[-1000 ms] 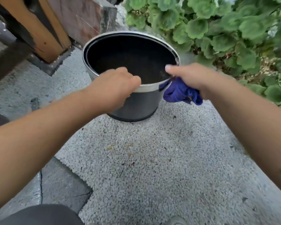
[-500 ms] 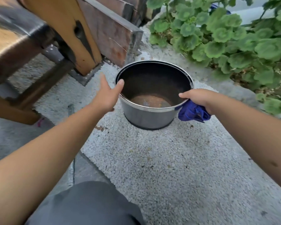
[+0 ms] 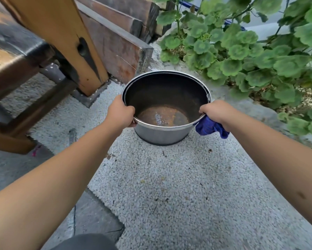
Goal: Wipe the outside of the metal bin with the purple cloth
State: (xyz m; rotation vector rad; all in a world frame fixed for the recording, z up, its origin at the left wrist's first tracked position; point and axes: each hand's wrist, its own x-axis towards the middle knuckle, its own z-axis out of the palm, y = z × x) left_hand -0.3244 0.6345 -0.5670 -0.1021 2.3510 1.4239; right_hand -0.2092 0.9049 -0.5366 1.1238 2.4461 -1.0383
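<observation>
The left hand (image 3: 121, 112), which half a second back was spread open just beside the rim, has now clamped down on it, fingers curled over the near-left edge of the metal bin (image 3: 162, 136). The right hand (image 3: 215, 111) is where it was, closed on the near-right rim with the purple cloth (image 3: 210, 127) bunched under the palm and hanging down against the outer wall. So both hands are shut on the bin now, one on either side, and the right has the cloth trapped in the same grip.

The bin stands upright on the pebbled ground (image 3: 169, 186), near a wooden post (image 3: 61, 38) and close to the leafy green plants (image 3: 242, 56) on its far right. Inside, a rusty floor (image 3: 162, 116) with what looks like a sheen of water.

How will it handle? Thin sheet metal, stiff, probably light enough to tilt or spin with two hands, though any water inside would slosh. The rolled rim is the obvious hold: firm and rounded. The smooth grey wall looks slippery, a poor place for bare fingers but fine for a cloth to slide over. The cloth itself is soft and limp, so it needs to be kept wadded in the palm and pressed flat to the wall while the left hand steadies the rim.
</observation>
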